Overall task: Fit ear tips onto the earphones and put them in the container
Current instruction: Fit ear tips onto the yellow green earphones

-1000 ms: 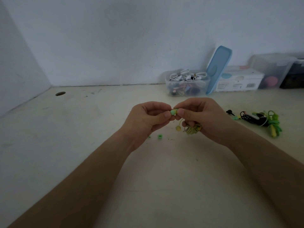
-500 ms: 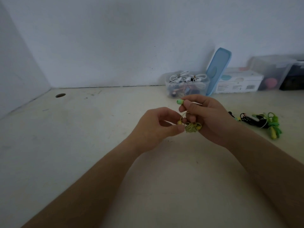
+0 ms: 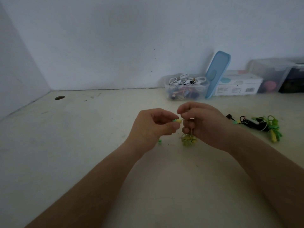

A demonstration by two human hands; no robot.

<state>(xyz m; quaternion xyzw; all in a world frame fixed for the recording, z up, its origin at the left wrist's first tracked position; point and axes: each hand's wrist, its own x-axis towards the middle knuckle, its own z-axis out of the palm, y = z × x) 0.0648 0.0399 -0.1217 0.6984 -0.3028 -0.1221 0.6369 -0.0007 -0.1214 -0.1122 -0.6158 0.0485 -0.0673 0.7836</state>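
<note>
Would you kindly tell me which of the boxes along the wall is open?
The clear tub holding white earphones, leftmost in the row; its blue lid leans beside it, while the white box looks closed.

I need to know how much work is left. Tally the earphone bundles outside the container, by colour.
Yellow-green bundle, held in the right hand: 1
Black bundle, on the table: 1
Green bundle, on the table: 1
Total: 3
</note>
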